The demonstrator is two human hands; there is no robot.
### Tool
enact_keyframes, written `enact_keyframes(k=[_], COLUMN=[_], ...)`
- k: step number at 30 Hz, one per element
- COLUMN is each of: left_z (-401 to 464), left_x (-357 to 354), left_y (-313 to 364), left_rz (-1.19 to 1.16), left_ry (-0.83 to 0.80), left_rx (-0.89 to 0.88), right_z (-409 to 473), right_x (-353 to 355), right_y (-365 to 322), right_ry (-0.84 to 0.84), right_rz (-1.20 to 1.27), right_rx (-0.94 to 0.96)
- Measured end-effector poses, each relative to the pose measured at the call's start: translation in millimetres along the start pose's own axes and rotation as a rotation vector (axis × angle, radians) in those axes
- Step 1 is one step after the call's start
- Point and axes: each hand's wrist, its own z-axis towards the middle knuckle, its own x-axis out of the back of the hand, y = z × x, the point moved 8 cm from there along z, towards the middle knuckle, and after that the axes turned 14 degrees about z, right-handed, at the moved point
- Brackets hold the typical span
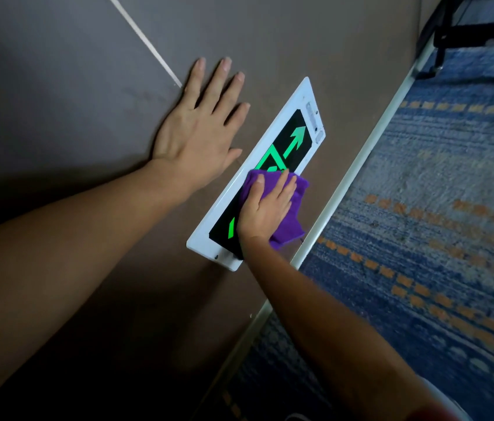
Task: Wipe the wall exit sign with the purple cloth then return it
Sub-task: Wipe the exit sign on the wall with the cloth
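A white-framed exit sign [292, 129] with green arrows on a black face is fixed low on the brown wall. My right hand [265, 208] presses the purple cloth [292, 221] flat against the middle of the sign's face, covering part of the green figure. The cloth bunches out beyond my fingers toward the floor side. My left hand [200, 129] lies flat on the wall beside the sign, fingers spread, holding nothing.
The brown wall [72, 117] has a thin pale seam [145, 45] running across it. A white skirting strip [361, 165] separates the wall from a blue carpet [437, 223] with orange dashes. A black metal frame [464, 28] stands at the upper right.
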Motion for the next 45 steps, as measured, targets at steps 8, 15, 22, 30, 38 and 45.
enact_keyframes(k=[8, 15, 22, 30, 38, 45], left_z=[11, 12, 12, 12, 9, 10], left_x=[2, -3, -4, -6, -4, -2], left_y=[1, 6, 5, 5, 4, 1], left_rz=[-0.134, -0.129, -0.186, -0.19, -0.205, -0.286], left_ry=[-0.067, -0.034, 0.012, 0.032, 0.022, 0.02], left_rx=[0.026, 0.012, 0.039, 0.071, 0.061, 0.082], right_z=[-33, 79, 151, 151, 159, 151], right_x=[3, 10, 13, -5, 0, 19], right_y=[11, -12, -36, -93, -92, -41], right_ry=[-0.124, -0.019, 0.005, -0.058, -0.115, -0.003], right_rz=[-0.012, 0.031, 0.032, 0.069, 0.064, 0.085], right_rx=[0.076, 0.051, 0.078, 0.283, 0.41, 0.091])
